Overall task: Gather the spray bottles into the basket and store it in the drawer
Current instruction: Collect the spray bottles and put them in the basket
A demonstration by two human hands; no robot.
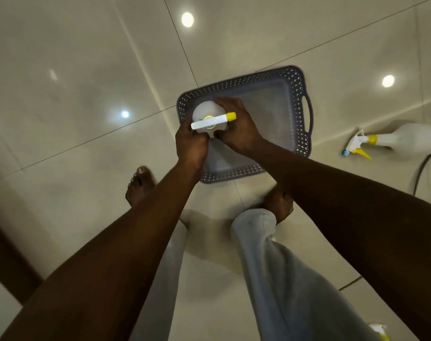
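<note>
A grey perforated basket (293,94) with side handles sits on the tiled floor in front of my feet. Both hands hold a white spray bottle (206,112) with a yellow nozzle upright over the basket's left end. My left hand (191,146) grips its near side and my right hand (236,126) wraps the right side. A second white spray bottle (411,140) with a yellow trigger lies on its side on the floor to the right of the basket. The head of a third spray bottle (380,332) shows at the bottom right edge.
Glossy beige floor tiles (86,82) reflect ceiling lights. A dark cable (423,168) runs along the floor by the lying bottle. A dark wooden furniture edge (5,257) stands at the left. My bare feet and light grey trousers (271,267) are below the basket.
</note>
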